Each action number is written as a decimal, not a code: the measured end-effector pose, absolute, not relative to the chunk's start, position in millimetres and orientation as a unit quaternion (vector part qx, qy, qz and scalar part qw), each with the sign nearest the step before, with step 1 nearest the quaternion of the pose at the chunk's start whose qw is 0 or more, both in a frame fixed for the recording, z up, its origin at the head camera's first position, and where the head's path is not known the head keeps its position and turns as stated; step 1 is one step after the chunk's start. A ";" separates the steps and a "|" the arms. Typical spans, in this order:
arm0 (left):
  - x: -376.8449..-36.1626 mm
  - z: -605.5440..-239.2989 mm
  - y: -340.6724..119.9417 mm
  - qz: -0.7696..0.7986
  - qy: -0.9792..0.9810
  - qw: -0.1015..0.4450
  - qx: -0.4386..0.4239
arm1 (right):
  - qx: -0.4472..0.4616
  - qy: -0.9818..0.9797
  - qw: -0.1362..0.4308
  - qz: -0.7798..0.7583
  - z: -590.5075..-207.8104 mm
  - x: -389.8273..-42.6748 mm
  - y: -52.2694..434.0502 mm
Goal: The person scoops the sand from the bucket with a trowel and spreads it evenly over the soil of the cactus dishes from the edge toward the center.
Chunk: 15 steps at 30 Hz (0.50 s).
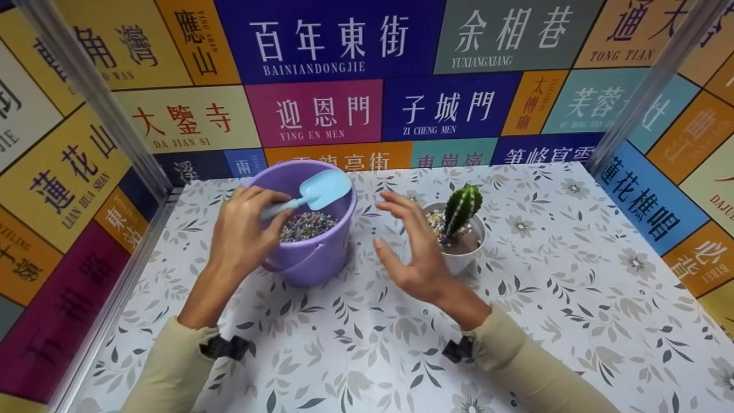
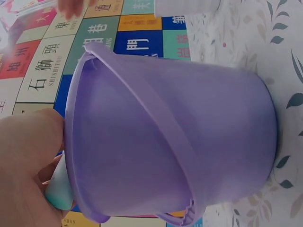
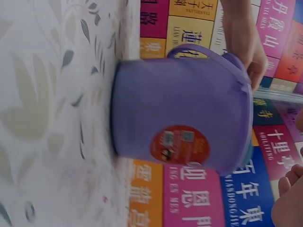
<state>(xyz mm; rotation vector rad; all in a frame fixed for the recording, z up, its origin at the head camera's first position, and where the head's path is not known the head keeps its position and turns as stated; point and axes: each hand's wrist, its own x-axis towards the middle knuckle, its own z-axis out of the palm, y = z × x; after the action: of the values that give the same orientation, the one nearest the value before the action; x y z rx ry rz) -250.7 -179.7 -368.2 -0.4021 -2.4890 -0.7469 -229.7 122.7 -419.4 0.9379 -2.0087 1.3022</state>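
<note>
My left fingers (image 1: 269,201) are curled round the handle of the pale blue scoop (image 1: 321,190), its blade tipped up above the pebbles (image 1: 307,225) in the purple bucket (image 1: 312,258), probably to keep a load level. My right hand (image 1: 410,246) hangs spread and empty between the bucket and the white cactus pot (image 1: 467,252) on the counter (image 1: 573,298). The bucket carries a red sticker (image 3: 180,144), too blurred to read; wall tiles read "YING EN MEN" (image 1: 312,135) and "ZI CHENG MEN" (image 1: 430,130).

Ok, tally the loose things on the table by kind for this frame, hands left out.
Bucket: 1, the purple bucket holding coloured pebbles
Scoop: 1, the light blue scoop, held by the left hand
Potted plant: 1, the cactus in a white pot
Total: 3
</note>
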 end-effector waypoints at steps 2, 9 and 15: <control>-250.0 -368.1 -183.1 -0.268 -0.918 0.253 -0.144 | 0.343 -0.752 0.253 0.503 -426.8 -235.8 115.1; -249.7 -369.0 -196.4 -0.253 -0.925 0.253 -0.128 | 0.314 -0.769 0.177 0.528 -443.4 -256.0 101.2; -252.6 -368.3 -204.9 -0.257 -0.924 0.258 -0.117 | 0.282 -0.769 0.135 0.558 -441.3 -270.4 89.9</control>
<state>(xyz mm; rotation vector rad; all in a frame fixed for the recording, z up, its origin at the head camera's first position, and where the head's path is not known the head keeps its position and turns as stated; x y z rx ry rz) -252.6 -204.9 -368.3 -0.3167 -2.5048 -0.6963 -270.4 89.9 -441.3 0.8157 -2.2273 1.6157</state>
